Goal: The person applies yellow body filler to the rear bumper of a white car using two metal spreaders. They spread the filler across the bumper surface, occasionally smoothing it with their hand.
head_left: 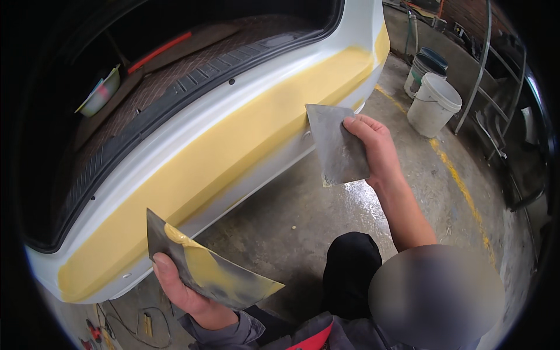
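Observation:
My left hand is closed round the edge of a thin grey filler plate, thumb on its face. Yellow body filler is smeared across that plate, with a thicker lump near its upper edge. Between the thumb and fingers of my right hand is a flat grey filler spreader, its face scuffed and dusty. Ahead runs the white rear bumper of a car, coated along most of its length with a wide yellow band of filler. The spreader's far edge overlaps the bumper; whether they touch I cannot tell.
Inside the open boot lie a pale basin and a red bar. Two buckets, one white, stand at the right beside a metal frame. A yellow line crosses the concrete floor. Cables lie below the bumper's near end.

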A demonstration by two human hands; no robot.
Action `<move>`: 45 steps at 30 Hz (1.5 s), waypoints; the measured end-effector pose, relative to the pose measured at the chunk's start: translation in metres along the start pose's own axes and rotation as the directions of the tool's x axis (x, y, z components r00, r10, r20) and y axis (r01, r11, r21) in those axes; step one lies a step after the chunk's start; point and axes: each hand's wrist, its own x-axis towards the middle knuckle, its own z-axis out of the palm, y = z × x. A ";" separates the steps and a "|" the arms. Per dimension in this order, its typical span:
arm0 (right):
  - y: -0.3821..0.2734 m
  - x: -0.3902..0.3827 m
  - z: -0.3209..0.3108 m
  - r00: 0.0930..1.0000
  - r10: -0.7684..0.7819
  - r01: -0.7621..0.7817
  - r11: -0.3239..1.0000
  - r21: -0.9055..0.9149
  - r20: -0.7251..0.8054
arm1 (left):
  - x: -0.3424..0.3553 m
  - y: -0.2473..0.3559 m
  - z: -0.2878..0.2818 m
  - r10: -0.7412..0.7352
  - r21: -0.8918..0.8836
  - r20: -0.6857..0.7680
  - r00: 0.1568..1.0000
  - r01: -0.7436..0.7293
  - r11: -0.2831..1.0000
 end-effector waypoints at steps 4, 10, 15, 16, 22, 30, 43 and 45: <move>0.009 -0.011 0.013 0.999 0.013 -0.012 0.999 -0.030 0.040 | -0.006 0.008 0.016 0.039 0.051 -0.047 0.998 -0.036 0.998; 0.014 -0.035 0.051 0.989 0.053 -0.053 0.999 -0.003 0.137 | -0.002 0.031 0.025 -0.171 -0.409 -0.175 0.970 0.087 0.908; 0.028 -0.046 0.072 0.971 0.057 -0.048 0.998 -0.043 0.232 | 0.006 0.034 -0.010 -0.106 -0.366 0.009 0.994 0.102 0.925; 0.031 -0.048 0.077 0.966 0.059 -0.045 0.997 -0.064 0.250 | 0.006 0.035 -0.015 -0.094 -0.356 0.019 0.995 0.094 0.930; 0.043 -0.077 0.117 0.908 0.016 0.009 0.998 -0.056 0.419 | -0.002 0.035 0.020 -0.076 -0.315 -0.238 0.968 -0.003 0.949; 0.042 -0.080 0.037 0.288 -0.676 0.952 0.123 -0.281 0.678 | -0.005 0.018 0.001 0.035 0.130 0.498 0.866 -0.115 0.985; 0.042 -0.103 -0.025 0.960 0.219 -0.276 0.856 0.437 0.177 | -0.024 -0.090 0.029 0.010 0.425 0.588 0.808 -0.320 0.847; 0.048 -0.104 -0.025 0.974 0.180 -0.224 0.843 0.488 0.136 | -0.032 -0.099 0.038 0.016 0.380 0.585 0.811 -0.292 0.878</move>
